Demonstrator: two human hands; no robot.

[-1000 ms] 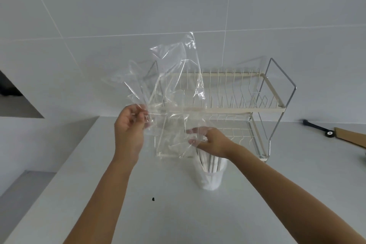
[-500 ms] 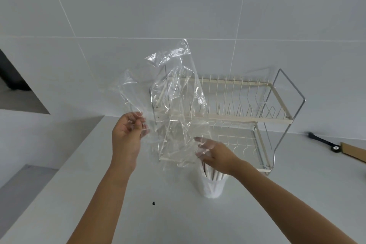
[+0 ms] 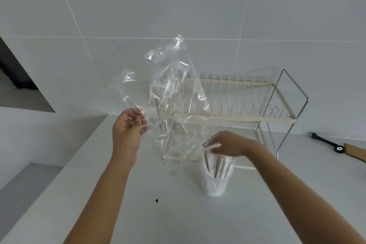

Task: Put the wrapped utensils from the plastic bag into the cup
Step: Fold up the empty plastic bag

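The left hand pinches the clear plastic bag up high. The right hand, fingers loose, rests on wrapped utensils standing in the white cup below.

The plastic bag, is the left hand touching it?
Touching. The head view shows the left hand pinching the edge of the clear plastic bag between fingertips, holding it up above the counter.
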